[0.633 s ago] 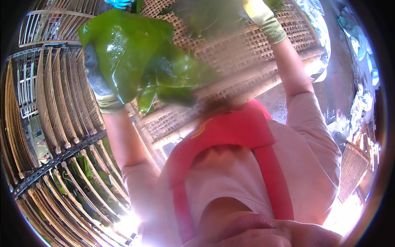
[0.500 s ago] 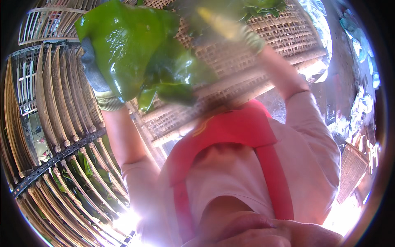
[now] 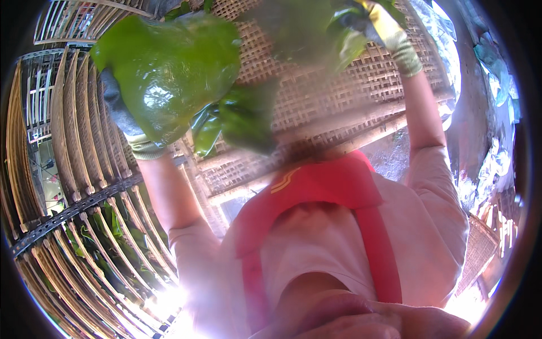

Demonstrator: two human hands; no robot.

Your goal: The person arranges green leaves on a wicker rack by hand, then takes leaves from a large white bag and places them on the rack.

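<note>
My left hand (image 3: 116,100), in a grey-palmed knit glove, grips the left edge of a large glossy green leaf-like sheet (image 3: 169,62); its fingers are partly hidden behind it. Darker green pieces (image 3: 243,116) hang beside that sheet, over the near edge of a woven bamboo tray (image 3: 361,87). At the tray's far right, my right hand (image 3: 384,25), in a yellow and grey glove, has its fingers closed around a smaller green leaf (image 3: 345,48), which is blurred. A hazy smear in the picture veils the tray's far middle.
Curved bamboo trays (image 3: 90,130) stand stacked on a rack at the left, with a perforated metal bar (image 3: 84,206) between tiers. Green leaves (image 3: 118,226) show in the lower tier. Crumpled plastic sheeting (image 3: 494,158) lies along the right, near another woven panel (image 3: 480,246).
My right hand has swung right and away from me, from above the tray's middle to the leaves at its far right. My left hand has shifted slightly left with the green sheet.
</note>
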